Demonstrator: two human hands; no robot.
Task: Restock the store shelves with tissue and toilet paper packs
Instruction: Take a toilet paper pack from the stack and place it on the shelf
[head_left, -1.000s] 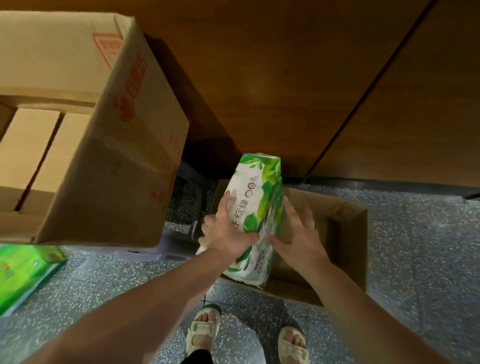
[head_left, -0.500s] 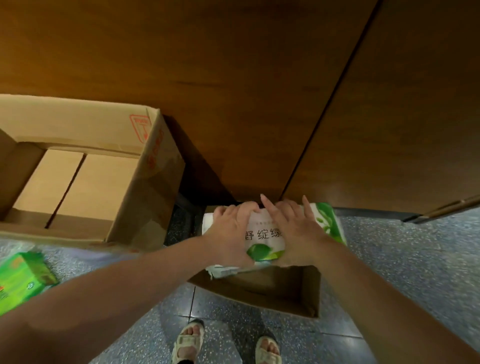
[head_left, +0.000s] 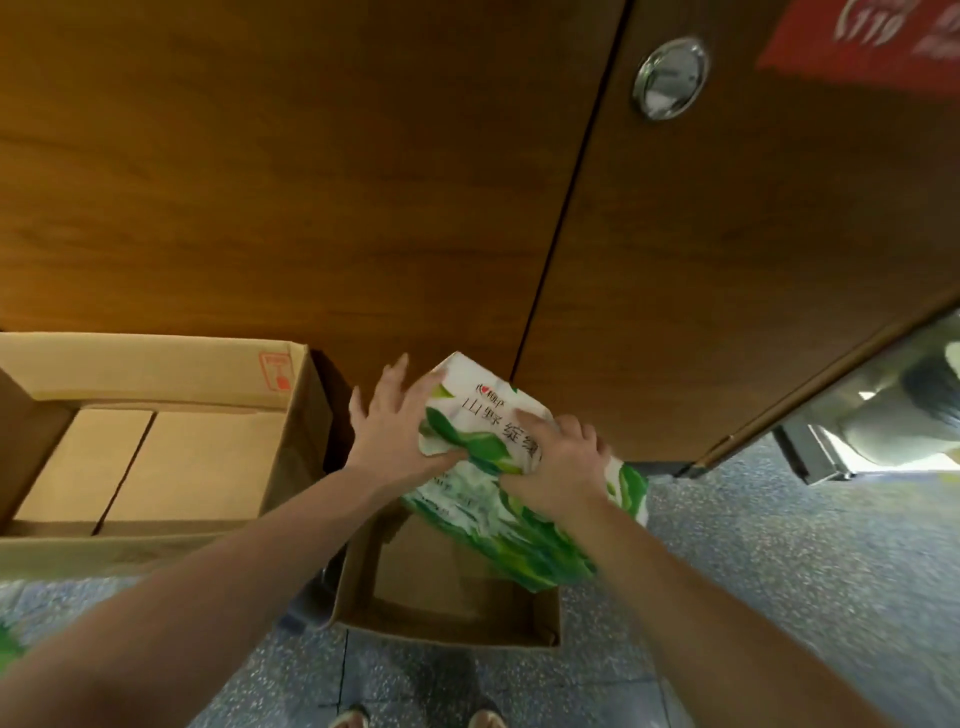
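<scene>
Tissue pack (head_left: 511, 470), green and white, sits tilted in the air above the small open cardboard box (head_left: 447, 613) on the floor, in front of the wooden doors (head_left: 291, 171). I see my left hand (head_left: 397, 434) gripping its left end, fingers spread, thumb pressed into the wrapper. My right hand (head_left: 558, 467) clamps over its top, fingers curled. A larger open carton (head_left: 150, 379) stands to the left.

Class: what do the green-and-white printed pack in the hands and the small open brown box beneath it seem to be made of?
Green-and-white printed pack: apparently thin glossy plastic film; it creases under the fingers and catches light. Small open brown box: probably plain matte cardboard, with folded flaps.
</scene>
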